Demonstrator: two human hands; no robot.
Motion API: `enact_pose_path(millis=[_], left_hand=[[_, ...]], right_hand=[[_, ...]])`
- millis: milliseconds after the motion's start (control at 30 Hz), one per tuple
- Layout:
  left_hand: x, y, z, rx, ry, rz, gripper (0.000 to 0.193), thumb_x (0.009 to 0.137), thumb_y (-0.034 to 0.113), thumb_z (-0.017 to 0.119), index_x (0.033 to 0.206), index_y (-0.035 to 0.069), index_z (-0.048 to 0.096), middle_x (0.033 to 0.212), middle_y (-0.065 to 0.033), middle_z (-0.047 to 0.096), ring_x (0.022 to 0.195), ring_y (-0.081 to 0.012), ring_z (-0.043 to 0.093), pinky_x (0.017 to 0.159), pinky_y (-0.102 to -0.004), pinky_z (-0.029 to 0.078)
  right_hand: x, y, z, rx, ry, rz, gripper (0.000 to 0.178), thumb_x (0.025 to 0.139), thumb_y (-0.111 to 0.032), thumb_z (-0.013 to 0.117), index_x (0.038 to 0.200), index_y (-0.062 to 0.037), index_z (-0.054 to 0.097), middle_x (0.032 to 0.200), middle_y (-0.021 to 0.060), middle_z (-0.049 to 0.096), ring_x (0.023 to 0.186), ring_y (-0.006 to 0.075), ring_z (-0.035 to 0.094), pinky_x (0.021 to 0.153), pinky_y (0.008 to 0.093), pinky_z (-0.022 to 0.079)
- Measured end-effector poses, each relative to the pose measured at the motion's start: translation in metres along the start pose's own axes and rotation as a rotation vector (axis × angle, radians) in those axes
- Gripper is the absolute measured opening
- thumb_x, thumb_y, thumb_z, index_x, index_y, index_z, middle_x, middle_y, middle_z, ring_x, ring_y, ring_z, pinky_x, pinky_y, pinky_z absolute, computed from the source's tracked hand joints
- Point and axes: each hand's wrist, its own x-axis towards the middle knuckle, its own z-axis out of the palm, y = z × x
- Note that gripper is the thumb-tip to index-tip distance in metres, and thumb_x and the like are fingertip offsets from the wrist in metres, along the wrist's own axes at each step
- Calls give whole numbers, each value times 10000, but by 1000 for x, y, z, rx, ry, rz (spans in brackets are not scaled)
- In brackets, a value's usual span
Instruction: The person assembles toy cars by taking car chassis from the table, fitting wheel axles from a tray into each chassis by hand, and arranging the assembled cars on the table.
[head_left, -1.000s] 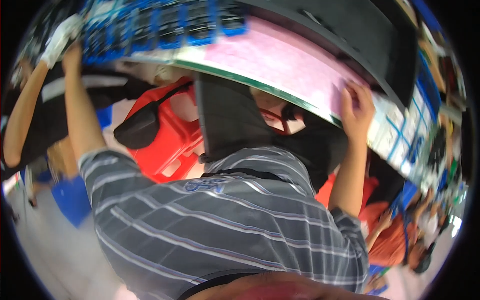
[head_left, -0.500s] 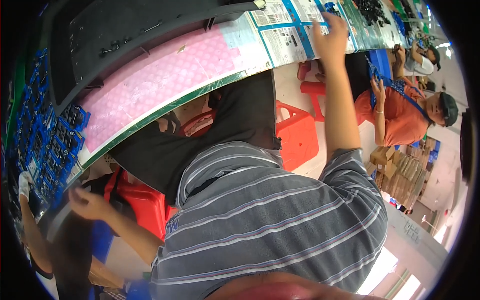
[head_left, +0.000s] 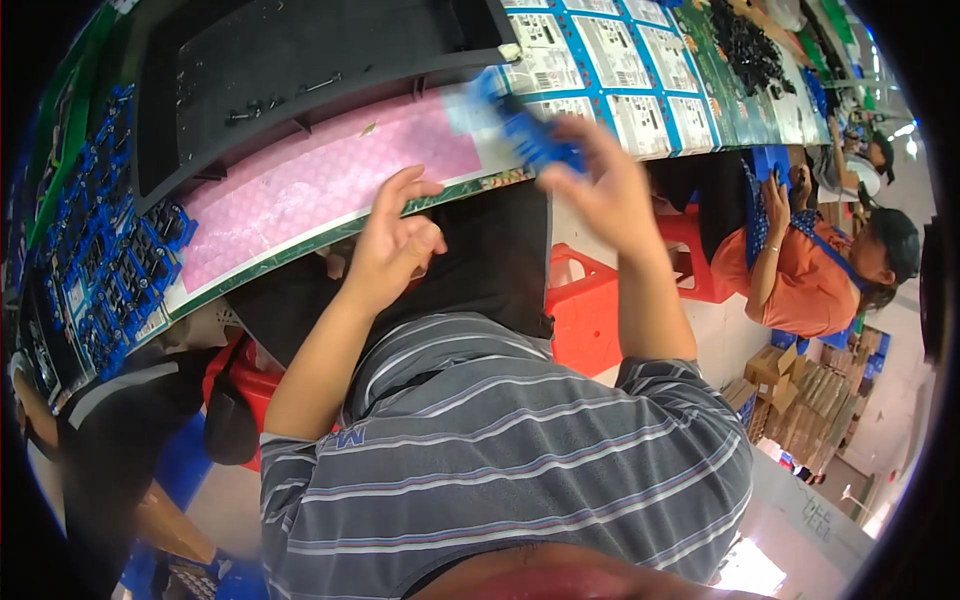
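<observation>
A blue plastic part with black on it (head_left: 535, 135), smeared by motion, is gripped at its near end by my right hand (head_left: 615, 195), between thumb and fingers. It hangs tilted over the front edge of the table, right of the pink mat. My left hand (head_left: 390, 245) is raised in front of the pink bubble-patterned mat (head_left: 330, 170), its fingers loosely bent and apart with nothing between them. Beyond the mat stands a large black tray (head_left: 200, 120) with a few small dark screws (head_left: 262, 110) in it.
Many blue-and-black parts (head_left: 115, 250) lie crowded at the table's left. Printed sheets with blue borders (head_left: 610, 60) cover the right side, with a heap of small black pieces (head_left: 745, 50) beyond. Red stools (head_left: 585, 310) stand below. A co-worker in orange (head_left: 810, 270) sits to the right.
My right hand has come back from the sheets toward the middle, now with the blue part in it. The left hand has swung up from the lower left to the mat's front edge.
</observation>
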Motion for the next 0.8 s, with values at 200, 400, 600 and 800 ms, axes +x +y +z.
enact_pose_path(millis=[200,400,600,800], left_hand=[[14,23,-6,-27,79,40,370,891,99,613,1230,27,485,1024,-110,644,680,-103,605,523,-198,466],[20,21,-48,-45,213,-40,366,941,153,607,1260,24,482,956,-93,653,679,-145,632,506,-220,455],[19,25,-47,-84,220,15,520,950,174,617,1393,47,377,1031,-123,640,711,-190,658,531,-259,482],[12,47,-61,-9,283,64,495,936,101,638,1362,1,408,987,-110,655,691,-166,666,534,-246,505]], right_hand=[[64,25,-10,-127,-37,-191,347,832,-222,780,1092,-18,676,1081,115,677,950,199,662,794,321,552],[155,115,-4,-401,254,29,393,859,-254,735,1177,-34,667,1048,96,692,885,200,665,776,322,537],[197,123,21,-591,388,-257,392,835,-275,747,1161,-68,677,1025,100,692,794,210,666,720,344,528],[171,67,13,-118,451,-351,269,878,-186,731,1097,-40,679,933,44,682,704,127,613,652,276,509]])
